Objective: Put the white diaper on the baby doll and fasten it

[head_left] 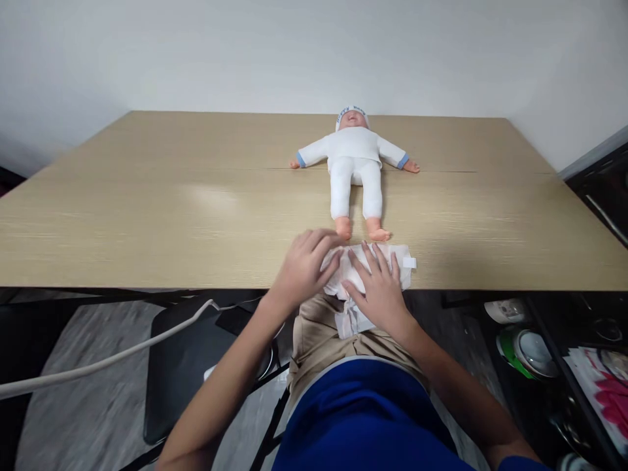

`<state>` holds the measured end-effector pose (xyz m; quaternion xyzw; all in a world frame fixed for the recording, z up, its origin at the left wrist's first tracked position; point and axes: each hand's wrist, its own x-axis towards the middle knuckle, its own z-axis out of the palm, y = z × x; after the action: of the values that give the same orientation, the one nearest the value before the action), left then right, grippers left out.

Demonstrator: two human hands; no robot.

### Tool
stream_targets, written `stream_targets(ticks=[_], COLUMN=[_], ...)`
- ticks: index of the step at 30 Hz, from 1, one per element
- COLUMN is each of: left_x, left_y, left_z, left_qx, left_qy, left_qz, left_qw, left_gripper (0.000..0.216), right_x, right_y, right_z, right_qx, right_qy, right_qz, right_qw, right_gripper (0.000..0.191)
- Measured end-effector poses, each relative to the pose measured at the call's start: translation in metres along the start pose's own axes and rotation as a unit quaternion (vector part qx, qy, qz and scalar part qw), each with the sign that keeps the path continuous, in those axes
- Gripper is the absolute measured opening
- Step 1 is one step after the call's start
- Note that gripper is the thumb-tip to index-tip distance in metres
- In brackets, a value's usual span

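— While the doll [354, 147] lies face up on the table [161, 203], its feet toward the person, where is the white diaper [346, 272]?

— Right at the near edge of the tabletop, just below the doll's feet. Its upper part is spread on the wood, and the rest hangs over the edge in front of the tan trousers [314, 327]. A pale tab [409, 262] sticks out at the right end.

— And the right hand [377, 288]?

— Laid palm down across the diaper, fingers fanned apart. It presses over the sheet and has nothing gripped.

— Does the left hand [309, 261] hold anything?

— One cannot tell. It arches over the left end of the diaper with the fingers bent and a little blurred, and whether the fingertips pinch the material or only hover by it does not show. They reach close to one of the doll's feet.

— How is the doll dressed?

— All in white, with blue cuffs, and a white cap [352, 110] with blue lettering. Its arms are stretched out to both sides.

— Anything off the table?

— A dark chair [181, 373] at lower left, with a pale cable [147, 341] running across above it.
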<state>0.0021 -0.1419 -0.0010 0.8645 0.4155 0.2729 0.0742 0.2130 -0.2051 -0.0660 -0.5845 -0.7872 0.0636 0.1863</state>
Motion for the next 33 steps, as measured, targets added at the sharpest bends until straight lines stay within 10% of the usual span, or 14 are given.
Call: stream_targets(ticks=[7,16,26,33], left_x=[0.073,0.115,0.145,0.167], left_y=[-0.066,-0.049,-0.06,-0.052], left_z=[0.028,0.038,0.052,0.034], left_qx=[0.181,0.163,0.146,0.033], left_qy=[-0.162,-0.23,-0.161,-0.151], left_qz=[0.089,0.191,0.346,0.321], left_qw=[0.966,0.94,0.913,0.935], left_gripper=[0.087,0.101,0.045,0.027], right_x=[-0.001,-0.006,-0.006,0.03], right_y=[0.002,0.002,-0.001,0.019], right_z=[0.0,0.001,-0.01,-0.027], right_qx=[-0.001,0.03,0.008,0.049], right_qy=[-0.004,0.016,-0.012,-0.114], right_qz=[-0.001,-0.016,-0.025,-0.085], right_qw=[1.0,0.999,1.0,0.989], right_gripper=[0.067,0.072,0.071,0.083])
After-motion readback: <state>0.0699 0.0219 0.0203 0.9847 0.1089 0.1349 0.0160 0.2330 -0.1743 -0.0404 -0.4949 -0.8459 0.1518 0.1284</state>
